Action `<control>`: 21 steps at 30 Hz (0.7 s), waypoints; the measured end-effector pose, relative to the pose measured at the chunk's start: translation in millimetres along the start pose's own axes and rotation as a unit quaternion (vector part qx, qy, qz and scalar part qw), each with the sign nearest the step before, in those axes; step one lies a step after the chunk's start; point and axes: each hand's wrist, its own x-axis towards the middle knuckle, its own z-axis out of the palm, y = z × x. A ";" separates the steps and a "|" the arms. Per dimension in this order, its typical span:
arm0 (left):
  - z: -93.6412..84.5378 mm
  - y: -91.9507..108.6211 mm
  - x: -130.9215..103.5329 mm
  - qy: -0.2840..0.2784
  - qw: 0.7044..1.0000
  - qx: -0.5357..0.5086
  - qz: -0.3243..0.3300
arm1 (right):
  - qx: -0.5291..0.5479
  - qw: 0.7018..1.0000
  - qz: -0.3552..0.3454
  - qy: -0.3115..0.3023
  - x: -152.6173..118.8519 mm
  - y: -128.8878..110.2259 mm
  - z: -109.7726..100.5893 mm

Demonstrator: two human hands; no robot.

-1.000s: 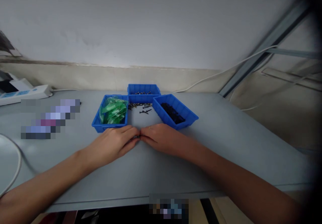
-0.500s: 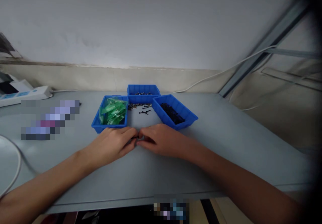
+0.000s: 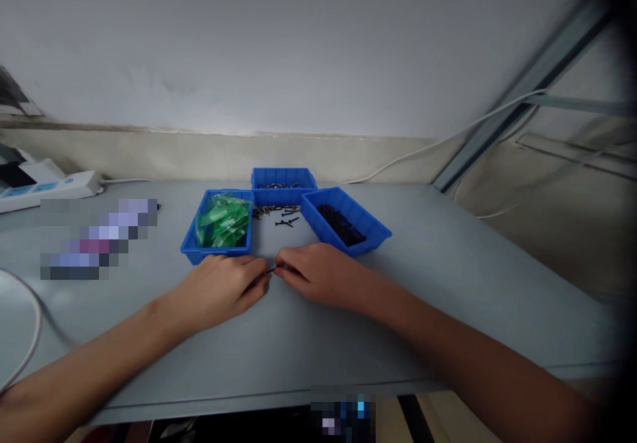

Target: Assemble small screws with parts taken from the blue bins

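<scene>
My left hand (image 3: 229, 285) and my right hand (image 3: 311, 272) face each other over the table, fingertips pinched and slightly apart. A thin dark piece (image 3: 271, 270) spans the small gap, gripped at one end by each hand. It is slim like a screw, but fingers cover most of it. Just beyond my left hand stands a blue bin (image 3: 199, 254) with green items in clear plastic bags (image 3: 225, 221). A second blue bin (image 3: 375, 232), filled with black pieces (image 3: 342, 224), sits past my right hand. Dark screws (image 3: 286, 222) lie loose between the bins.
Behind, a third blue bin (image 3: 283, 195) holds small metal parts (image 3: 282, 185). A power strip (image 3: 64, 188) lies at the back left of the grey table (image 3: 279, 357). A white cable (image 3: 37, 317) curves at the left edge. At right rises a metal frame (image 3: 492, 125).
My fingertips have drawn slightly apart, and more of the thin dark piece shows between them. The bins and loose screws stay where they were.
</scene>
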 end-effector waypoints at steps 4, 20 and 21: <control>0.6 -0.9 0.5 0.000 1.000 0.002 -0.003 | -0.005 1.000 0.002 -0.008 0.2 -1.4 0.0; -2.3 1.2 -0.3 0.005 1.000 0.007 -0.011 | -0.004 1.000 0.000 -0.014 -0.1 -1.1 0.1; -2.5 1.5 -0.2 0.005 1.000 0.008 -0.013 | -0.003 1.000 0.000 -0.016 -0.1 -1.3 -0.2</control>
